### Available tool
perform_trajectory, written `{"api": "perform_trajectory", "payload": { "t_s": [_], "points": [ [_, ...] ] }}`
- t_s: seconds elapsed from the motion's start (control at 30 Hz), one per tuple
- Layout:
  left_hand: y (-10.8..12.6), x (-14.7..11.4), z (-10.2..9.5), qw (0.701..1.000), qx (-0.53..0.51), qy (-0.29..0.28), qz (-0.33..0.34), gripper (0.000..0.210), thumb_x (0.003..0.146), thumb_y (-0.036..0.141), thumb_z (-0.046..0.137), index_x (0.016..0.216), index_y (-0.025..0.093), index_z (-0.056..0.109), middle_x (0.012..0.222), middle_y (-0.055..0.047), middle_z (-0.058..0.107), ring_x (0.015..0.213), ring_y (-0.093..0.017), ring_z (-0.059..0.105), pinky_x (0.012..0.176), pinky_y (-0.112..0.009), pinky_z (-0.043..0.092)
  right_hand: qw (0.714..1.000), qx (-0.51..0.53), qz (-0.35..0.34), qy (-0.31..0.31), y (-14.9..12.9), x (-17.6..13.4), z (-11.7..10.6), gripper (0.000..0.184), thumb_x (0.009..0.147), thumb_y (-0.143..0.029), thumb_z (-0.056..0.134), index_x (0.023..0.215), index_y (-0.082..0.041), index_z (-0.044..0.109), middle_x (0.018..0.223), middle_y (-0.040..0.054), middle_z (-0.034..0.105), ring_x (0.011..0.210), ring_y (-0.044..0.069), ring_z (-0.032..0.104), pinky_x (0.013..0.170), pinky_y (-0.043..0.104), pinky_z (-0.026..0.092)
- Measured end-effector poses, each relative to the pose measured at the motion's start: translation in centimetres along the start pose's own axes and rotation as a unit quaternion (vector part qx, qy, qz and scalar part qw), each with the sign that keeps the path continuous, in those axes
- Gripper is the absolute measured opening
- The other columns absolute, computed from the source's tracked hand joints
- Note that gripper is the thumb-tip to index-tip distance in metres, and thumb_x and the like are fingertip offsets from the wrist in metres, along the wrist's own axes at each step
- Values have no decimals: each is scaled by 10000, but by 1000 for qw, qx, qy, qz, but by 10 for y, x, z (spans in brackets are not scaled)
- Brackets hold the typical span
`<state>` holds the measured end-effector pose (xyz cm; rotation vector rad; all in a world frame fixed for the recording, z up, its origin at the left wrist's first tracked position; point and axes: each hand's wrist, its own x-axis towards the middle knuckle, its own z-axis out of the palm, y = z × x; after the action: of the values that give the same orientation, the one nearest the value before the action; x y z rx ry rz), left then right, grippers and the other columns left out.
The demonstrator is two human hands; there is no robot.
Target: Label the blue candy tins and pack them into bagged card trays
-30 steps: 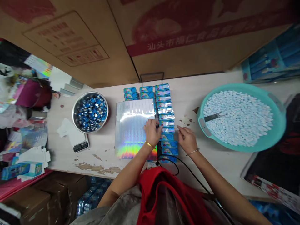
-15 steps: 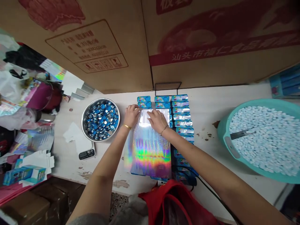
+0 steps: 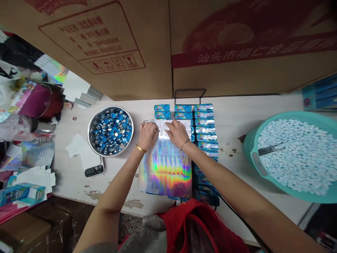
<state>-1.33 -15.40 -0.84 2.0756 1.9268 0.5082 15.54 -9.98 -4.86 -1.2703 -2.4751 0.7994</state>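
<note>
A shiny holographic sheet point(image 3: 170, 168) with rainbow glare lies flat over rows of small blue tins. At its upper left edge is my left hand point(image 3: 148, 135), fingers curled and closed on the sheet's edge. My right hand point(image 3: 177, 133) rests on the upper part of the sheet, thumb and forefinger apart, near pale strips on its surface. Just beyond the sheet are blue tins point(image 3: 162, 115). A column of more blue tins point(image 3: 205, 130), with shiny strips on their tops, runs along its right side. The tins beneath the sheet are mostly hidden.
To the left, a steel bowl point(image 3: 91, 138) holds blue and silver caps, with a small digital scale point(image 3: 94, 170) nearby. A turquoise tub point(image 3: 254, 140) of white pieces, with tongs point(image 3: 271, 150) on them, stands right. Large cardboard boxes point(image 3: 147, 80) wall off the back.
The camera view has shifted slightly. My left hand has moved a little down along the sheet's edge, its fingers more curled. My right hand stays almost in place.
</note>
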Motion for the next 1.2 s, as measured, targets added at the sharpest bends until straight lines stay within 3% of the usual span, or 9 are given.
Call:
{"api": "perform_trajectory", "payload": {
  "t_s": [0.1,0.23,0.33,0.47,0.57,0.7,0.87,1.07,1.2],
  "points": [
    [37,-27,-22,981,-124,113,-102,132,837,287,613,751,210,549,755,-15,607,773,-186,558,844,-367,360,994,103,10,34,-3,-8,-7,424,950,-349,405,1297,-132,516,1068,153,557,1013,277,491,855,406,408],
    [93,-56,-37,854,-398,225,-249,209,768,337,701,771,206,538,757,10,587,745,-142,582,762,-292,429,925,363,83,75,-19,-57,-29,534,942,-567,305,1149,-174,602,980,86,593,878,201,557,785,338,452],
    [132,-71,-30,768,-528,200,-304,247,724,331,738,764,197,535,755,14,595,723,-118,586,745,-264,448,862,484,147,35,-32,-115,-48,495,870,-645,414,910,-207,641,804,24,606,747,169,556,712,306,455],
    [175,-91,3,736,-578,122,-332,248,699,328,750,735,188,548,712,18,600,687,-111,572,711,-251,450,819,525,215,80,-27,-182,-70,356,815,-555,575,704,-216,568,667,-8,573,661,151,531,675,291,452],
    [197,-103,35,749,-566,83,-335,239,703,337,735,702,184,552,661,25,573,653,-114,550,677,-252,439,826,489,254,121,-4,-217,-82,332,820,-505,579,668,-212,546,622,-19,533,613,136,488,627,274,422],
    [215,-107,72,836,-454,85,-294,162,747,288,679,685,183,573,719,14,560,729,-130,536,730,-271,423,874,381,265,144,34,-246,-85,316,831,-465,564,653,-206,545,587,-33,449,558,121,403,545,257,345],
    [223,-102,92,925,-249,75,-276,101,768,228,676,705,194,605,886,-18,580,937,-188,531,862,-347,365,935,247,206,151,63,-253,-74,275,875,-390,506,685,-201,568,644,-6,519,590,130,458,598,267,365],
    [224,-97,101,958,-108,35,-262,96,798,251,660,734,206,604,968,-43,574,972,-229,521,836,-379,343,959,149,205,131,76,-247,-61,251,879,-346,494,709,-200,609,703,32,615,635,153,517,652,284,371],
    [222,-94,103,966,-61,10,-251,79,803,269,637,820,214,583,1027,-65,562,1005,-259,505,823,-392,351,951,163,230,126,82,-246,-51,257,866,-388,516,733,-204,638,680,20,608,634,154,522,658,287,383]
  ]
}}
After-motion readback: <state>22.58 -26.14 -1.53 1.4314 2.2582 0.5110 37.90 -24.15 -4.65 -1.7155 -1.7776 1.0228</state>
